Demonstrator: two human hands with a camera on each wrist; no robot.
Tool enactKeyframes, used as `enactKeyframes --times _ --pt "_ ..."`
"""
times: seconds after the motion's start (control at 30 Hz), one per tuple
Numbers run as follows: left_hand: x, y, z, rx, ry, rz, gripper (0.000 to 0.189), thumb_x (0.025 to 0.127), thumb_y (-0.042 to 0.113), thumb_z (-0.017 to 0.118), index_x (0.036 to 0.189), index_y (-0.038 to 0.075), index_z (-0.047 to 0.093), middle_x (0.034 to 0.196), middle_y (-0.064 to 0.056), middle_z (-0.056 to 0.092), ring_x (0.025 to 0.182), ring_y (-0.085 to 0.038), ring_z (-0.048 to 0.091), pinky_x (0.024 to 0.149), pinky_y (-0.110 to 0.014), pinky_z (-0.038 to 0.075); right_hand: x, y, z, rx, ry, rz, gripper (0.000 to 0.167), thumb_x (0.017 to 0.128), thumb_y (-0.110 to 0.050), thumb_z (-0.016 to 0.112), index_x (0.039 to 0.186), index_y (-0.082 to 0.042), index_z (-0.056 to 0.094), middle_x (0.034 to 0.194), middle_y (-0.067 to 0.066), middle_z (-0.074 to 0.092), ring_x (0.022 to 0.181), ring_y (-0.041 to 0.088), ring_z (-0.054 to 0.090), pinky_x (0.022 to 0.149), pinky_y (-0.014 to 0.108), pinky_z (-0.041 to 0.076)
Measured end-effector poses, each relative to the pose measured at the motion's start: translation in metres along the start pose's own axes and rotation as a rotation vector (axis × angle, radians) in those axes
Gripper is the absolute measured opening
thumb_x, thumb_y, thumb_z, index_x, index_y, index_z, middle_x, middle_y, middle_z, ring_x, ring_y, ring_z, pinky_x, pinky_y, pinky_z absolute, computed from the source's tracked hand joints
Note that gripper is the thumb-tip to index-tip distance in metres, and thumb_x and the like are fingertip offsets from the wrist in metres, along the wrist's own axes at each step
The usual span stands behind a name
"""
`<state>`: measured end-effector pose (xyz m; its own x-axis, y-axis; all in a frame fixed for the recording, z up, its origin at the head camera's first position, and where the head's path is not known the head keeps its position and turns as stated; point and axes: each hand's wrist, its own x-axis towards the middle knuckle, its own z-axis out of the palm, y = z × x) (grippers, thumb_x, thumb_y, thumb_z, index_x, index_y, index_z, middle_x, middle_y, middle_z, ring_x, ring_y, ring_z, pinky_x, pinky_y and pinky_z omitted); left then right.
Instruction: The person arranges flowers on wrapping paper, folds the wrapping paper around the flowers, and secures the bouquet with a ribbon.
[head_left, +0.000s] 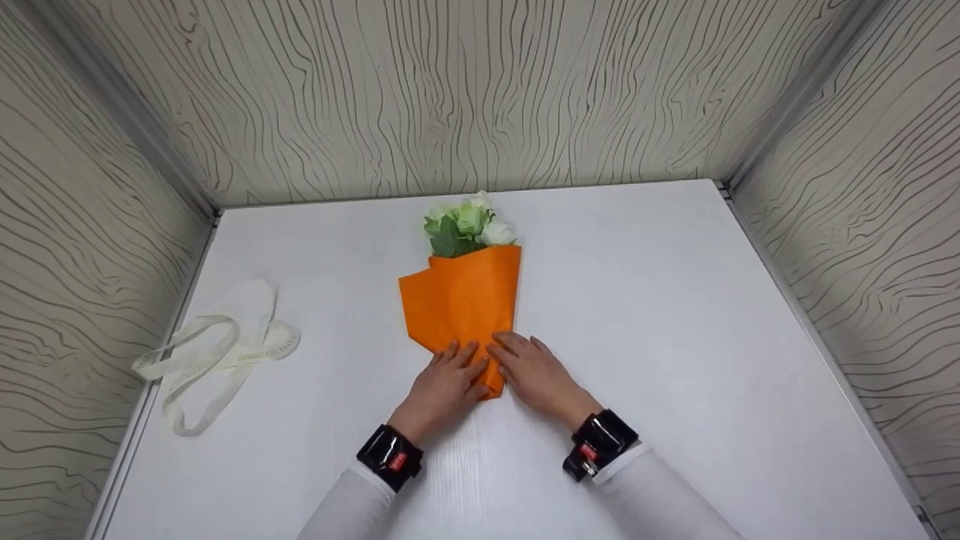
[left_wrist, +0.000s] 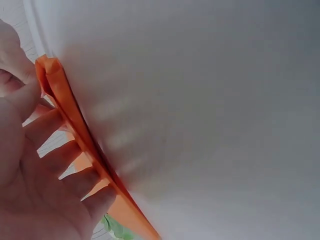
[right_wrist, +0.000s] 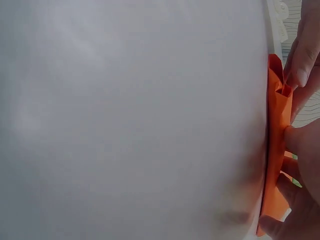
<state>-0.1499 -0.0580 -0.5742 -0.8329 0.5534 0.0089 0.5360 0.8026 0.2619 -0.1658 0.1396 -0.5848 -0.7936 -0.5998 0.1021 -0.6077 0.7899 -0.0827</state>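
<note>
A bouquet of white and pale green flowers (head_left: 470,219) with dark green leaves lies on the table, wrapped in orange paper (head_left: 472,292). The wrapper narrows to a folded lower end, and a loose flap juts out on its left. My left hand (head_left: 442,386) touches the lower left part of the paper, its fingers extended along the folded edge in the left wrist view. On the lower right side rests my right hand (head_left: 540,375), fingertips pressing the paper near the left ones. The stems are hidden inside the wrap.
A cream ribbon (head_left: 217,364) with faint print lies in loose loops on the left of the white table (head_left: 675,315), partly over its edge. Wood-grain patterned panels (head_left: 450,97) stand at the back and both sides.
</note>
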Motion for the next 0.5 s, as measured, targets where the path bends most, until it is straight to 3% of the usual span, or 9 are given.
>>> enactKeyframes --times 0.2,0.37,0.5 --pt "-0.005 0.008 0.001 0.014 -0.02 0.026 0.05 0.088 0.045 0.047 0.13 0.019 0.046 0.138 -0.008 0.035 0.126 -0.033 0.028 0.099 -0.047 0.026 -0.013 -0.004 -0.002 0.009 -0.02 0.005 0.043 0.092 -0.03 0.046 0.133 -0.016 0.043 0.137 0.005 0.035 0.125 0.022 0.03 0.095 0.046 0.032" --pt "-0.004 0.012 -0.002 0.018 0.03 0.06 0.042 0.087 0.039 0.053 0.123 0.017 0.055 0.129 -0.011 0.045 0.118 -0.032 0.04 0.093 -0.043 0.036 -0.02 -0.008 -0.005 0.043 -0.033 0.016 0.042 0.092 -0.031 0.046 0.132 -0.018 0.044 0.136 0.005 0.037 0.124 0.021 0.031 0.095 0.043 0.033" --pt "0.0 0.013 -0.003 0.07 0.078 0.022 0.047 0.085 0.04 0.056 0.123 0.012 0.054 0.125 -0.016 0.045 0.11 -0.029 0.045 0.085 -0.04 0.044 -0.021 -0.008 -0.005 0.064 -0.009 0.016 0.041 0.091 -0.031 0.049 0.13 -0.018 0.047 0.134 0.004 0.039 0.123 0.02 0.033 0.094 0.042 0.034"
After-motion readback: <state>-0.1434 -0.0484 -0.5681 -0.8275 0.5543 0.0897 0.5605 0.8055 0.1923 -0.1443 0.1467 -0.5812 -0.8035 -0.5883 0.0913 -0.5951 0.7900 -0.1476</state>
